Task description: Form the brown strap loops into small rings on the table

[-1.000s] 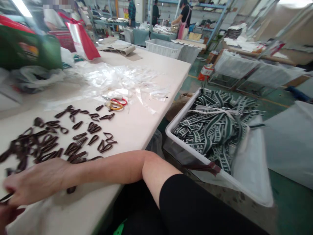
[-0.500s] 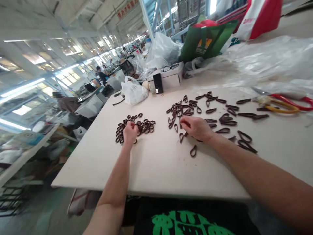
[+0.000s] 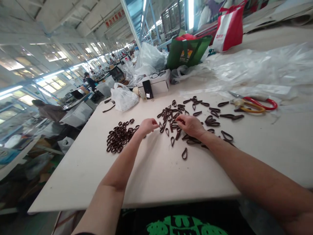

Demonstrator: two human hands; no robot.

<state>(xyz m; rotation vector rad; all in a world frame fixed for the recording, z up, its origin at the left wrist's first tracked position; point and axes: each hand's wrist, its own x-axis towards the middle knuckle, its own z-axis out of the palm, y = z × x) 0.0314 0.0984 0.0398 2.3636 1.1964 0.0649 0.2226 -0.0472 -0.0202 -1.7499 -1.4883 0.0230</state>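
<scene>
Several dark brown fabric loops lie scattered over the white table. A tighter heap of the same loops sits to their left. My left hand rests between the heap and the scattered loops, its fingers curled and pinching toward a loop at the scatter's left edge. My right hand lies on the scattered loops with its fingers curled down onto them; what they grip is hidden.
Red and yellow scissors lie at the right. Clear plastic sheeting covers the far right. A knotted white bag, a white box with glasses, a green bag and a red-white bag stand behind. A person is at the left.
My head swung from the bin of striped ribbon on the right to the table. Since half a second ago, my left hand left the heap and moved right toward the scattered loops.
</scene>
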